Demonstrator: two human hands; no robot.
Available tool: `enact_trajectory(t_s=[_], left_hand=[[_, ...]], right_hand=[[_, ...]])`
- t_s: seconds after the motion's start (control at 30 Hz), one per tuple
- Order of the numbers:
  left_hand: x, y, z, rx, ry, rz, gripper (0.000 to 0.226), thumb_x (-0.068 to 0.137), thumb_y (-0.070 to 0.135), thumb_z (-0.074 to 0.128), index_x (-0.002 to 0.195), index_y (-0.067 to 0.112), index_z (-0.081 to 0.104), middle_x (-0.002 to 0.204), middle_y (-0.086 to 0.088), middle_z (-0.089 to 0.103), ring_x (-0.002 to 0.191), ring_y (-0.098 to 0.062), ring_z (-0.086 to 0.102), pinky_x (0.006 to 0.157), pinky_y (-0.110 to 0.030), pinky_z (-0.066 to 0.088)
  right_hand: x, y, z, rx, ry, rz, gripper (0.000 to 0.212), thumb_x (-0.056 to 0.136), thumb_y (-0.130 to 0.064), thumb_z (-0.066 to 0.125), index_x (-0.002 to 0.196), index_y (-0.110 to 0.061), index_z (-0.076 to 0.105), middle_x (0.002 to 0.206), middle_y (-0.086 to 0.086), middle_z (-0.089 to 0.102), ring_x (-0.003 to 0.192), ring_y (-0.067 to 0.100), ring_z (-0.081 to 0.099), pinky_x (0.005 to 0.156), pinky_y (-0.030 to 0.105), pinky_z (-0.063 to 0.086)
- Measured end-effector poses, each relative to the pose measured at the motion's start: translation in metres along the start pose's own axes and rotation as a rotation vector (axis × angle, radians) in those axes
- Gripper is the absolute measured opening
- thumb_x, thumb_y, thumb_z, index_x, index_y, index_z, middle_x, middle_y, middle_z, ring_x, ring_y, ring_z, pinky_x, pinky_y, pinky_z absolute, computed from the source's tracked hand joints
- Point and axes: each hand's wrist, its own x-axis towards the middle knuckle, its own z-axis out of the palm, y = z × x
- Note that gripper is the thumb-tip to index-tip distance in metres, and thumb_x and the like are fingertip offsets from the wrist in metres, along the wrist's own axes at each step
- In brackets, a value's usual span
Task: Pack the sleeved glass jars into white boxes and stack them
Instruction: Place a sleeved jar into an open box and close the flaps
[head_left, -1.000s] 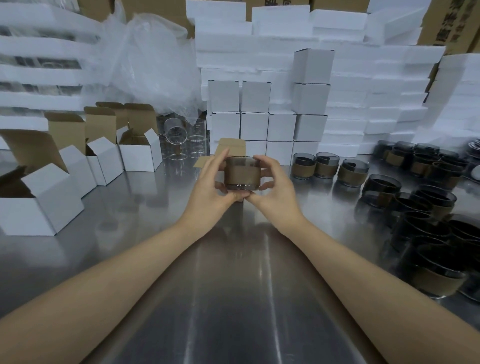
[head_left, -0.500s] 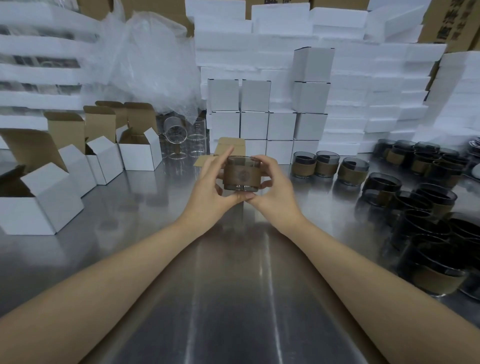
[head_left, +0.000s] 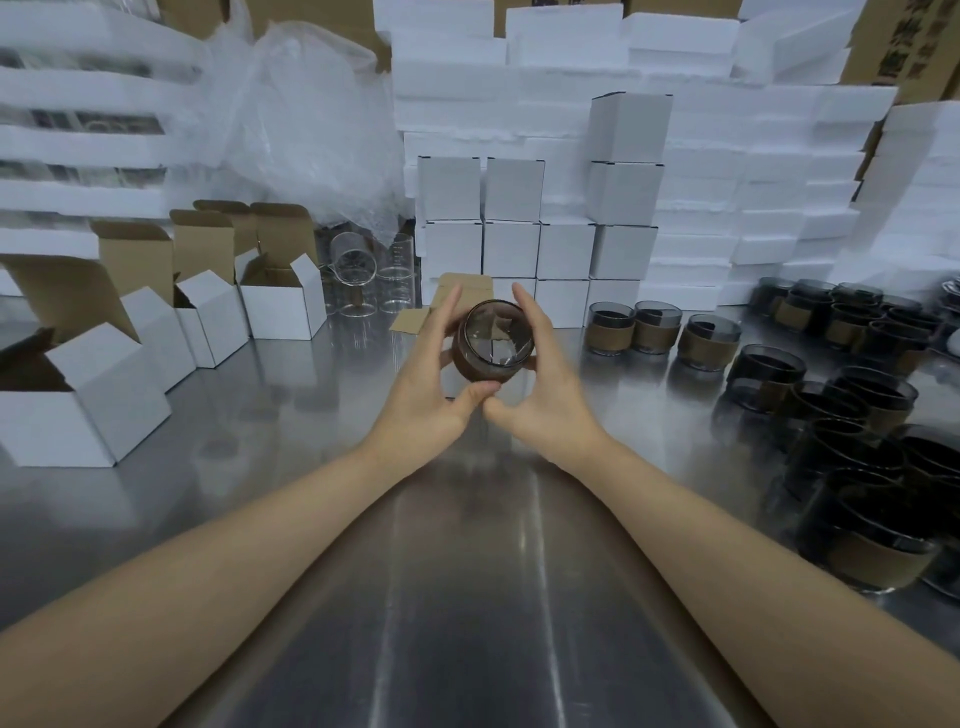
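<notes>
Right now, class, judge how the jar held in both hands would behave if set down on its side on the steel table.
Probably rolls: the jar is round, the table smooth. Likely fragile, being glass. Its brown sleeve should curb slipping.

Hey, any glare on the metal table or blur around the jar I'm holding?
In the head view, bright glare streaks run down the steel table; the sleeved glass jar between the left hand and right hand is fairly sharp, with reflections on its glass face; in the same head view, wide-angle distortion stretches and softens the dark jars at the right edge.
</notes>
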Motion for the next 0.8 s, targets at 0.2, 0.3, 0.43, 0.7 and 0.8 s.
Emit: enact_trajectory(t_s=[0.2,0.3,0.43,0.7,0.8], left_hand=[[0.003,-0.005,0.000,0.144,0.003,0.088,0.100,0.076,-0.017,0.060,0.146,0.033,0.009,0.137,0.023,0.035,0.133,0.007,0.030,0.111,-0.012,0.023],[0.004,-0.009,-0.001,0.141,0.007,0.109,0.102,0.075,-0.019,0.060,0.146,0.033,0.008,0.137,0.027,0.034,0.136,-0.001,0.030,0.114,-0.020,0.024],[0.003,-0.006,-0.001,0.054,-0.002,0.103,0.094,0.080,-0.010,0.063,0.149,0.027,0.011,0.144,0.012,0.039,0.140,-0.013,0.033,0.117,-0.039,0.026],[0.007,-0.009,-0.008,0.397,0.187,-0.155,0.061,0.090,0.051,0.050,0.143,0.021,0.042,0.159,-0.003,0.010,0.147,-0.016,-0.001,0.117,-0.034,0.006],[0.010,-0.014,-0.011,0.331,0.162,-0.357,0.052,0.089,0.047,0.059,0.134,0.023,0.051,0.159,-0.008,0.004,0.148,-0.022,-0.002,0.119,-0.040,0.009]], right_hand=[[0.002,0.005,0.001,0.029,0.073,-0.030,0.084,0.070,0.000,0.073,0.140,-0.027,0.035,0.130,-0.021,0.048,0.123,-0.009,0.045,0.103,0.020,0.042],[0.003,0.004,0.001,0.036,0.091,-0.043,0.072,0.069,0.006,0.072,0.132,-0.019,0.048,0.126,-0.018,0.052,0.119,-0.006,0.048,0.102,0.021,0.043],[0.003,0.002,0.000,0.033,0.105,-0.037,0.068,0.071,0.002,0.075,0.131,-0.015,0.047,0.125,-0.010,0.052,0.116,-0.001,0.051,0.099,0.022,0.045],[0.002,-0.002,-0.006,0.216,0.225,0.089,0.062,0.077,-0.023,0.070,0.127,-0.035,0.035,0.108,-0.004,0.061,0.092,0.003,0.059,0.074,0.017,0.045],[0.005,-0.004,-0.006,0.279,0.282,0.131,0.044,0.078,-0.032,0.067,0.115,-0.039,0.044,0.099,-0.002,0.065,0.082,0.004,0.057,0.073,0.018,0.042]])
